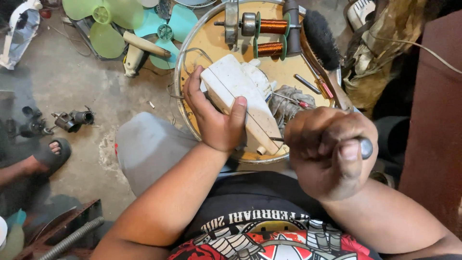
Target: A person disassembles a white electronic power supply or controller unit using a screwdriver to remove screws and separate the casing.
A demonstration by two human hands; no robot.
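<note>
- Dark-smudged right hand (pixel 329 151) nearest the camera, fisted tight around a screwdriver with a grey-capped handle (pixel 365 147); its thin shaft runs left and meets the lower end of the white plastic housing.
- Left hand (pixel 215 118) clamps that white plastic box-shaped housing (pixel 243 98), thumb on its top face, fingers wrapped around its left side.
- Housing lies tilted on a round metal-rimmed tray with a tan base (pixel 185 53), serving as the desk, just above the grey-clad knee (pixel 147 144).
- Beside the housing, on the tray: a crumpled grey rag (pixel 286 103) and a small red-handled screwdriver (pixel 302 103).
- Farther back on the tray: two copper wire coils on a metal spindle (pixel 270 36), and a black-bristled wooden brush (pixel 320 41) along the right rim.
- Beyond, on the concrete floor: green and teal plastic fan blades (pixel 115 24).
</note>
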